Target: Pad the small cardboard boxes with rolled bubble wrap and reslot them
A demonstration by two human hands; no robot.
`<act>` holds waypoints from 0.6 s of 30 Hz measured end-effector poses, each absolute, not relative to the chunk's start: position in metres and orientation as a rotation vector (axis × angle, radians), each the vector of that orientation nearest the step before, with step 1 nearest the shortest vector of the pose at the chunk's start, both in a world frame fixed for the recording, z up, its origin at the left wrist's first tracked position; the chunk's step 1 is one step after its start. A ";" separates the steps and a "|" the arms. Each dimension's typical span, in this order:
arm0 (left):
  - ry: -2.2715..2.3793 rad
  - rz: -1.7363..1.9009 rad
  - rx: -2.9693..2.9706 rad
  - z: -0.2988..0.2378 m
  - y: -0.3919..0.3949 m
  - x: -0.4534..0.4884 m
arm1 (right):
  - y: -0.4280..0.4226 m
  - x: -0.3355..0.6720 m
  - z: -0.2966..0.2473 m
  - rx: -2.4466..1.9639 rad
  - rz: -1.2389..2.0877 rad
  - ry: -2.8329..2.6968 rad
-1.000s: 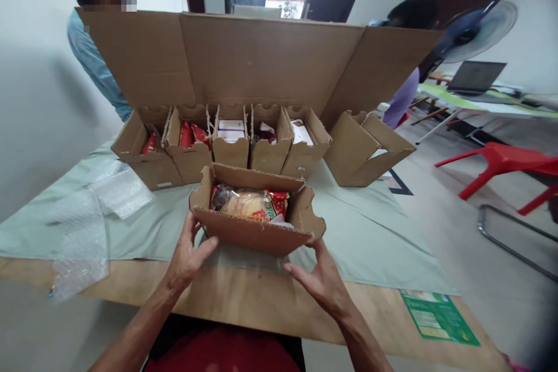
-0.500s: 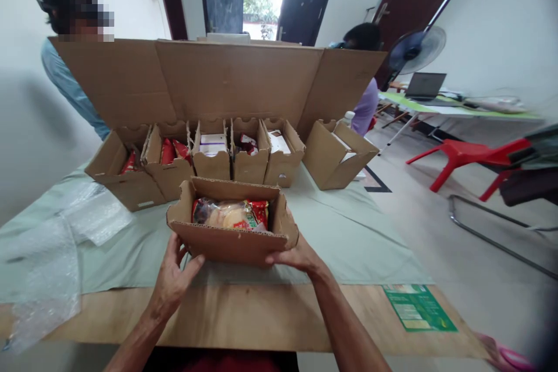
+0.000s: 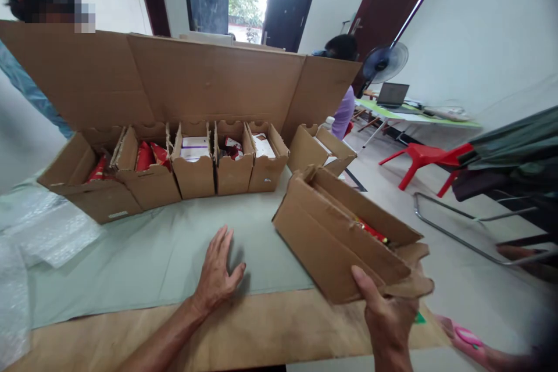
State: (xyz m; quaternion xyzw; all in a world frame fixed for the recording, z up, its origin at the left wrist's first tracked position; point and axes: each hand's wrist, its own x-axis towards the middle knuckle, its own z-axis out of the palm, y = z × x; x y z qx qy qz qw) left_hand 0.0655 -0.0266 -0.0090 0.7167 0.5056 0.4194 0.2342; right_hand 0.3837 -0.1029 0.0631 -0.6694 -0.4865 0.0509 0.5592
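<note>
A brown cardboard box [image 3: 322,238] is at the right of the table, slanted, its near end gripped by my right hand [image 3: 390,317] with the thumb on its side wall. Only a strip of red packaging [image 3: 374,231] shows inside it. My left hand [image 3: 220,273] holds nothing; its fingers are stretched out over the pale green cloth [image 3: 152,267], apart from the box. Beyond it stands a row of open cardboard boxes [image 3: 194,177] with red packets [image 3: 150,156] and white cartons [image 3: 194,148] in them.
A tall cardboard panel [image 3: 213,81] stands behind the row. Another cardboard box [image 3: 300,148] sits at the far right corner. Bubble wrap [image 3: 65,232] lies on the left. A red stool [image 3: 421,157] stands on the floor, and two people are beyond the panel.
The box held by both hands in front has moved right and turned, now in my right hand only. My left hand has let go and opened. The view has shifted.
</note>
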 end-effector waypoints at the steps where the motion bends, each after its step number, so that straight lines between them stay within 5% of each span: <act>1: 1.409 1.139 2.018 -0.016 -0.028 0.066 | -0.093 0.382 0.069 -1.563 0.060 -1.081; 18: 1.389 1.146 2.203 -0.032 -0.033 0.063 | 0.090 0.339 0.044 -1.628 -0.203 -0.960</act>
